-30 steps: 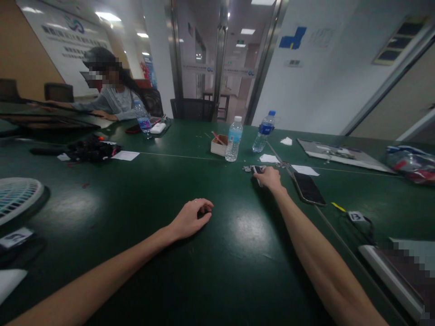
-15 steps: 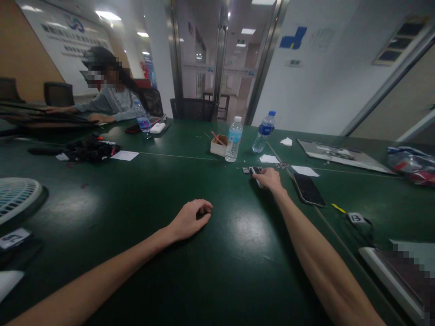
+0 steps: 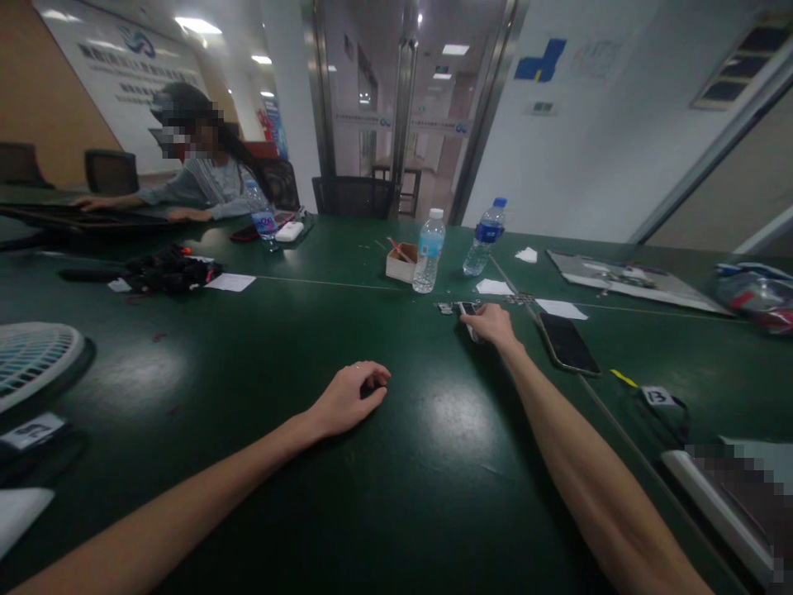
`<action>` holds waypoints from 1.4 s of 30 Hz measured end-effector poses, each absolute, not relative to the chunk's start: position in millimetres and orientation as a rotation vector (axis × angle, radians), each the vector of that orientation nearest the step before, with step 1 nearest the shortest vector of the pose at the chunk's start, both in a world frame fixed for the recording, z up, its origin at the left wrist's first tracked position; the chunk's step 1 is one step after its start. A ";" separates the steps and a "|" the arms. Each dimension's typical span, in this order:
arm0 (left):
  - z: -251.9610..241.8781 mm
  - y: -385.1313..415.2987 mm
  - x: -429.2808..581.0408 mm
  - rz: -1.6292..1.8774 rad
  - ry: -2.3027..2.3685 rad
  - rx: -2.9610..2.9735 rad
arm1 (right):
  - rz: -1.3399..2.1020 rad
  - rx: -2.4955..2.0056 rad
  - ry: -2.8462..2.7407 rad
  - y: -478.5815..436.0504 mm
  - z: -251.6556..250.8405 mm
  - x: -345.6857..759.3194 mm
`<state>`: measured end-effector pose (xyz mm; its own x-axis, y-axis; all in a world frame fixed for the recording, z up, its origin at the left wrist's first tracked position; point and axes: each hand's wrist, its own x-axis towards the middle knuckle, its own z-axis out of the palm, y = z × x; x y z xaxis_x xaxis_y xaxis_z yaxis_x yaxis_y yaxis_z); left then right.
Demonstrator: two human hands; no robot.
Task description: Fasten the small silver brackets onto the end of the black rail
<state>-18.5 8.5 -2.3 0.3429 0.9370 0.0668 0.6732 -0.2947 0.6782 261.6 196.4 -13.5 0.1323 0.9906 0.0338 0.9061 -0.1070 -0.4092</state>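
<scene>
My right hand (image 3: 494, 325) is closed around a small white-edged device with a dark face (image 3: 469, 315) at the far middle of the green table (image 3: 396, 487). Its kind is hard to make out, since my fingers cover part of it. Small metal pieces (image 3: 444, 308) lie just left of the device. Other tiny parts (image 3: 520, 298) are scattered beyond my fingers. My left hand (image 3: 350, 399) rests on the tabletop, loosely curled, thumb apart from the fingers and nothing between them. A dark-screened smartphone (image 3: 568, 343) lies right of my right wrist.
Two water bottles (image 3: 429, 254) (image 3: 485, 240) stand behind a small box (image 3: 401, 263). White papers (image 3: 494, 287), a silver panel (image 3: 638, 281) and a cable tagged B (image 3: 657, 397) lie rightward. At left are a white fan (image 3: 37, 359), black gear (image 3: 164, 271) and a seated person (image 3: 214, 178).
The view has shifted slightly. My right hand still holds the device, which looks a little more tilted; my left hand stays in place.
</scene>
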 end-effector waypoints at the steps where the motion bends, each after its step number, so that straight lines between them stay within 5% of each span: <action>1: -2.0 8.4 -18.5 0.625 1.403 2.067 | 0.361 -2.086 -1.842 196.7 -13.6 261.6; 14: -0.5 8.9 -16.5 0.635 1.406 2.070 | 0.038 -1.967 -1.866 197.2 -22.5 264.6; 27: -6.0 9.7 -18.2 0.663 1.387 2.074 | 0.078 -1.873 -1.901 197.4 -16.5 265.8; 35: -4.7 10.0 -18.1 0.658 1.384 2.085 | 0.936 -1.820 -1.485 203.9 -7.4 273.3; 42: -5.0 9.3 -17.7 0.666 1.389 2.077 | 1.192 -1.677 -1.360 206.6 -12.6 279.4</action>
<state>-17.7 9.3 -5.0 0.3436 0.9338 0.0994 0.6623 -0.3160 0.6794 279.4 206.6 -12.6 0.0428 0.9698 -0.2401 0.3656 -0.2389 -0.8996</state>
